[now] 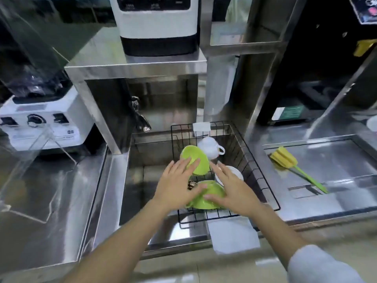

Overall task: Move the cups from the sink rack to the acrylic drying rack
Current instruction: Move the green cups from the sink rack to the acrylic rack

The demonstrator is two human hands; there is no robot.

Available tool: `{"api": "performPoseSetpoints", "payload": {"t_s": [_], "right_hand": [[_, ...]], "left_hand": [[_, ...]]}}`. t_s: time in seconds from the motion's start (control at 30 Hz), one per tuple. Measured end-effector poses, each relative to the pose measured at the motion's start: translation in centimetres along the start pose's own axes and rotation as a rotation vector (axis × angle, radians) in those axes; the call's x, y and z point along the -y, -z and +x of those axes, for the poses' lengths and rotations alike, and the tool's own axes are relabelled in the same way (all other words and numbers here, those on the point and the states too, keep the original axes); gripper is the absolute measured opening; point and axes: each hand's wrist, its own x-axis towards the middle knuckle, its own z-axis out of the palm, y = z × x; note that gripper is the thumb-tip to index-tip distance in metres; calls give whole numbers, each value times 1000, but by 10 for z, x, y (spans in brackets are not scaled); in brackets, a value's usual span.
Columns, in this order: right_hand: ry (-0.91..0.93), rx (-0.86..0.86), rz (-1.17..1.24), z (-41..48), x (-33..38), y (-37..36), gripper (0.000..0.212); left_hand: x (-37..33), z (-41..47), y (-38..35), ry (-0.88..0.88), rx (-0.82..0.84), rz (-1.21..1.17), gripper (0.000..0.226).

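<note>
A black wire sink rack [259,176] sits in the steel sink and holds several cups. One green cup [201,160] stands tilted at the rack's left; behind it is a white cup [210,147] with its handle to the right. A second green cup [212,196] lies in front, and a white cup [234,172] shows behind my right hand. My left hand [176,185] hovers with fingers spread over the two green cups. My right hand [232,188] is spread over the lower green cup, thumb touching it. The clear acrylic drying rack [43,154] stands on the left counter.
A white blender [43,123] sits behind the acrylic rack. A steel shelf [134,66] with a white appliance hangs over the sink's back, with a tap [140,115] below. A yellow-green sponge brush [293,167] lies on the right counter.
</note>
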Motion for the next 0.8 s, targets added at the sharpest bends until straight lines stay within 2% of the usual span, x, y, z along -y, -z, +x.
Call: {"api": "performPoseSetpoints", "payload": {"t_s": [0.1, 0.2, 0.4, 0.53, 0.67, 0.8], "right_hand": [[-31, 153, -36, 1, -7, -6, 88], [-25, 189, -54, 3, -11, -9, 85], [-22, 238, -78, 14, -9, -14, 94], [0, 306, -175, 25, -10, -15, 106], [20, 285, -168, 30, -11, -15, 105], [43, 246, -166, 30, -12, -16, 103]], "left_hand": [[-4, -1, -10, -16, 141, 18, 77], [-10, -3, -15, 11, 234, 32, 68], [-22, 7, -17, 102, 384, 11, 84], [-28, 20, -18, 178, 471, -47, 81], [-35, 27, -18, 236, 481, -64, 83], [-35, 24, -22, 265, 389, -76, 85]]}}
